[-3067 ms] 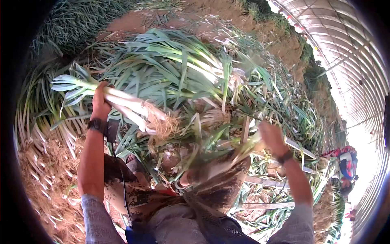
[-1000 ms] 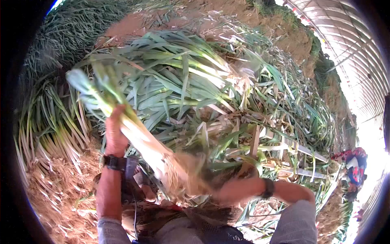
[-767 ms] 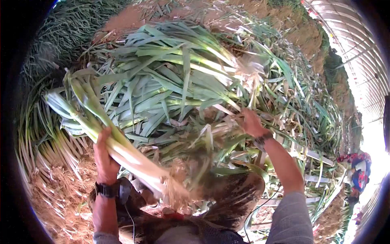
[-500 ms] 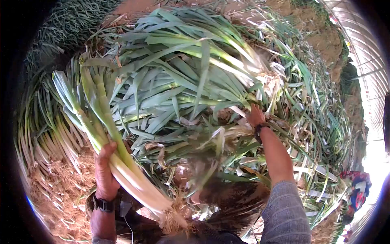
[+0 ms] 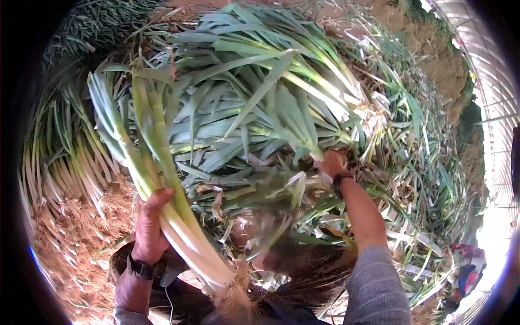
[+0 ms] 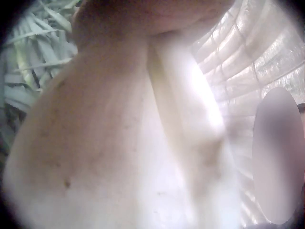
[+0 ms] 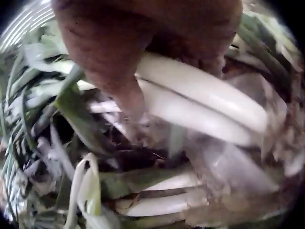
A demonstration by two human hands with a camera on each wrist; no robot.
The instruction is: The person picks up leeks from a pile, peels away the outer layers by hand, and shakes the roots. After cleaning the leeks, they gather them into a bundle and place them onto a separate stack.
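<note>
My left hand [image 5: 150,226] grips a small bunch of leeks [image 5: 189,241], leaves up to the far left and stringy roots [image 5: 235,295] low over my lap. In the left wrist view the white shanks [image 6: 105,143] fill the frame, close under the fingers. At the right end of the leaf pile, my right hand [image 5: 331,163] reaches in. The right wrist view shows its thumb and fingers round two white leek stalks [image 7: 200,102] lying side by side. Their roots are partly hidden among dry skins.
A large heap of leeks [image 5: 233,119] spreads ahead of me. Along the left lies a row of leeks [image 5: 76,168] with roots [image 5: 81,238] towards me. Trimmed leaves [image 5: 422,162] litter the right side. Another person [image 5: 468,265] is at the far right, beneath a ribbed tunnel roof [image 5: 495,81].
The right hand, earlier by the roots of the left hand's bunch, has moved out to the heap and taken hold of leeks there. The left hand keeps its bunch, now more upright.
</note>
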